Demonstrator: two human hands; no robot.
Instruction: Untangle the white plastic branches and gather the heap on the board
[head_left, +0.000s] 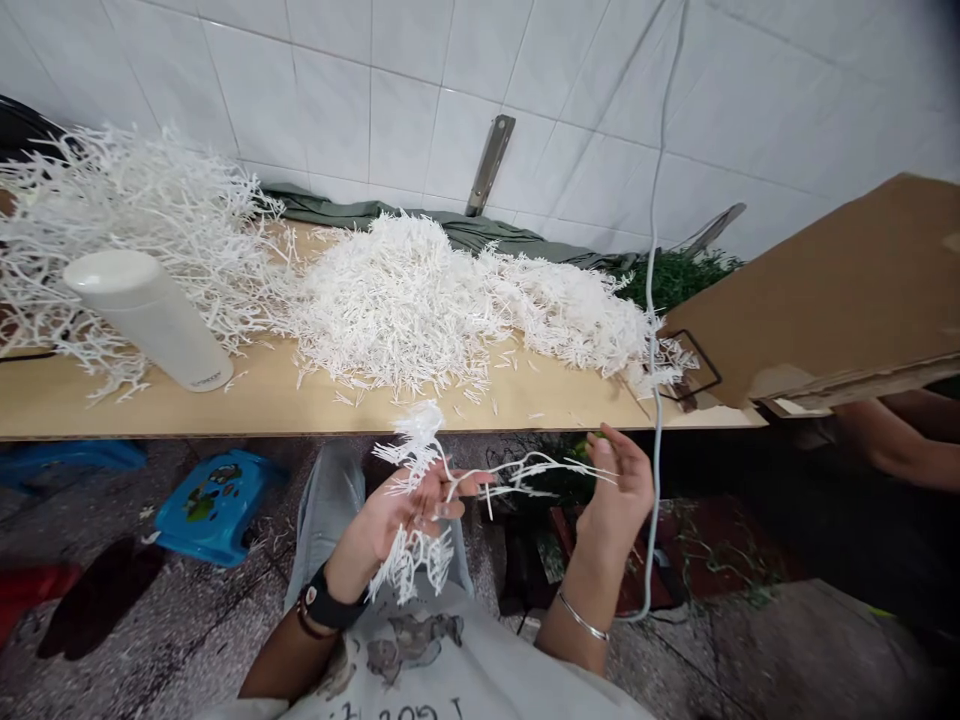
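My left hand [386, 515], with a black band at its wrist, is closed around white branched plastic sprigs [420, 430]. Feathery tufts stick out above and below its fingers. From that hand a thin forked white stem [525, 465] runs across to my right hand [619, 490], whose fingers pinch its far end. Both hands are just off the front edge of the table [300, 415], above my lap. Beyond them lies a heap of short white sprigs [397, 300]. To its left is a looser pile of longer white stems [150, 215].
A white bottle [161, 320] leans at the left. A pale cable [656, 200] hangs down past my right hand. At the right are a cardboard box [817, 300] and a person's arm [892, 440]. A blue stool [214, 505] stands on the floor.
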